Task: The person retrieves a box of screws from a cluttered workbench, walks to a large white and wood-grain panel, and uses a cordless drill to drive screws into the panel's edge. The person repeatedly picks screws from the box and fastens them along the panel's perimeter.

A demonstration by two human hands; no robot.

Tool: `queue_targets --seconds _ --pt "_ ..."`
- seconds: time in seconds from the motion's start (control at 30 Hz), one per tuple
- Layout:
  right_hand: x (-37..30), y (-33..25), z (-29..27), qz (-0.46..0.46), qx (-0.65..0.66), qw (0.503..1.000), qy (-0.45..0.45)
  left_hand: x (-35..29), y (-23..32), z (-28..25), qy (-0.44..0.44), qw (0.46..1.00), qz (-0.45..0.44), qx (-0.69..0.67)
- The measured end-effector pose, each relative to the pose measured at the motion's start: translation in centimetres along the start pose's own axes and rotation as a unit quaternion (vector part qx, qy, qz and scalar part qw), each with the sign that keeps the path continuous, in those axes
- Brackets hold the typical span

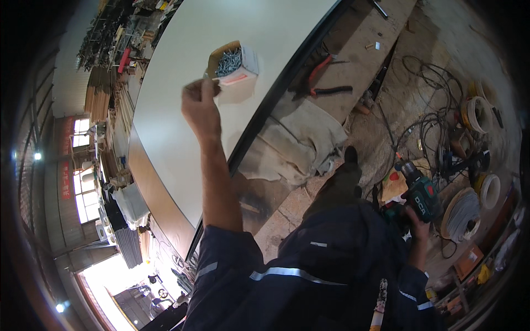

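An open cardboard box [248,63] full of grey screws [228,62] stands on a pale, smooth-topped panel [171,71]. Right beside its near corner is my left hand [201,107], slightly blurred, with thumb and fingers pinched together. Whatever they pinch, if anything, is too small to make out. Low on the right, my right hand [418,223] grips a dark green and black cordless drill [422,193] by its handle. The drill's nose points up and to the left, away from the panel.
Red-handled pliers [331,91] lie on a lower board right of the panel's dark edge [292,66]. A crumpled cloth [292,143] hangs below them. Tangled cables [430,83] and coiled rolls [462,215] cover the floor at right. A cigarette [379,311] juts in at the bottom.
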State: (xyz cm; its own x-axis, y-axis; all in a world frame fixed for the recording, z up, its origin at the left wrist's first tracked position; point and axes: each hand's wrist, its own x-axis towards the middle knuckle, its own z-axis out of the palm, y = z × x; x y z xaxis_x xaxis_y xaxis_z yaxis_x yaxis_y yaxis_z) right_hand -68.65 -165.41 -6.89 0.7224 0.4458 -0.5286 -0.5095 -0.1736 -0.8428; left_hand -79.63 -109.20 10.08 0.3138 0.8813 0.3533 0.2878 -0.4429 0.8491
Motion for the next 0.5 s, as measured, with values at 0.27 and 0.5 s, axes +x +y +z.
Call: queue_targets --seconds 0.27,0.5 --pt "-6.5 1.5 2.2 -0.087 -0.087 0.979 -0.164 -25.5 1.2 -1.3 -0.230 0.880 -0.343 -0.234" --pt "-10.1 5.3 4.0 -0.085 -0.084 0.957 -0.265 -33.2 0.7 -5.0 -0.245 0.766 -0.422 -0.419"
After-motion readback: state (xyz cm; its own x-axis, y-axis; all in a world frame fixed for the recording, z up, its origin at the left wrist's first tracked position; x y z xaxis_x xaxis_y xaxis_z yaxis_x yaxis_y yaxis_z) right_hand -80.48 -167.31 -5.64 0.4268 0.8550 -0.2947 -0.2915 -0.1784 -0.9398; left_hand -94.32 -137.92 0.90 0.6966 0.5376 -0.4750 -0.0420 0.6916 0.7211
